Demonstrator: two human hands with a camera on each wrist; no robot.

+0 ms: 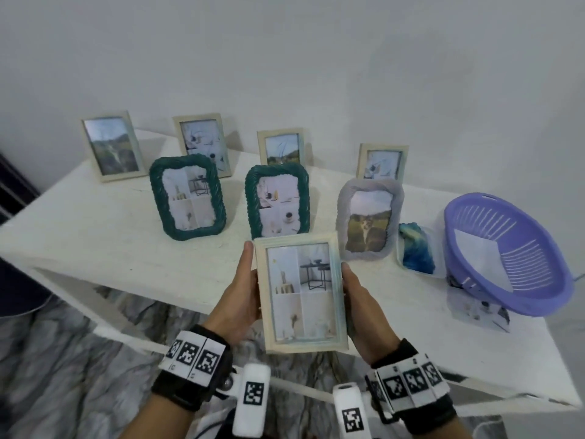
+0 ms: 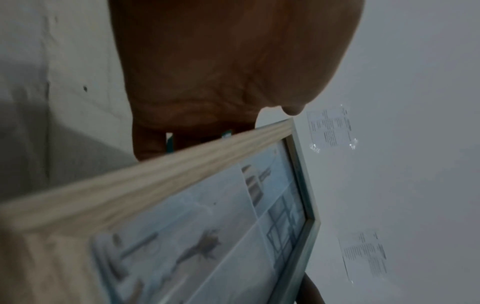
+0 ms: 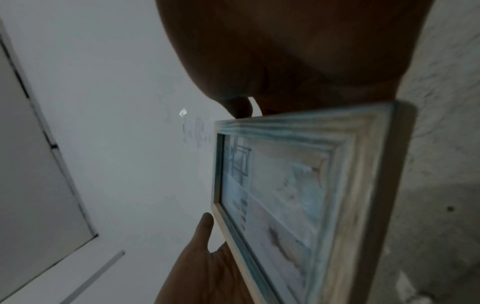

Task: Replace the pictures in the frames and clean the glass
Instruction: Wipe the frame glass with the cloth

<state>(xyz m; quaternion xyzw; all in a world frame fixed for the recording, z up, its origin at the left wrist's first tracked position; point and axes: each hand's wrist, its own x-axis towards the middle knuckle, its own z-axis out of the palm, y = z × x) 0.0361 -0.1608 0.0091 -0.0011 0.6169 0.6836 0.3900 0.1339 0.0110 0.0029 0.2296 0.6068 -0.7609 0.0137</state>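
I hold a pale wooden picture frame (image 1: 300, 293) with a bluish tint, face up, above the front edge of the white table (image 1: 104, 236). It shows a four-panel interior picture behind glass. My left hand (image 1: 242, 293) grips its left side, thumb along the edge and fingers behind. My right hand (image 1: 361, 302) grips its right side the same way. The left wrist view shows the frame (image 2: 161, 226) close under the palm (image 2: 221, 67). In the right wrist view the frame (image 3: 311, 195) sits below the palm (image 3: 298, 51), with the other hand's thumb (image 3: 203, 228) at its far side.
Several framed pictures stand on the table: two dark green woven frames (image 1: 188, 196) (image 1: 278, 198), a grey frame (image 1: 368, 217) with a cat picture, and pale frames along the wall. A blue cloth (image 1: 414, 248) in a clear tub and a purple basket (image 1: 509, 251) with paper sit at the right.
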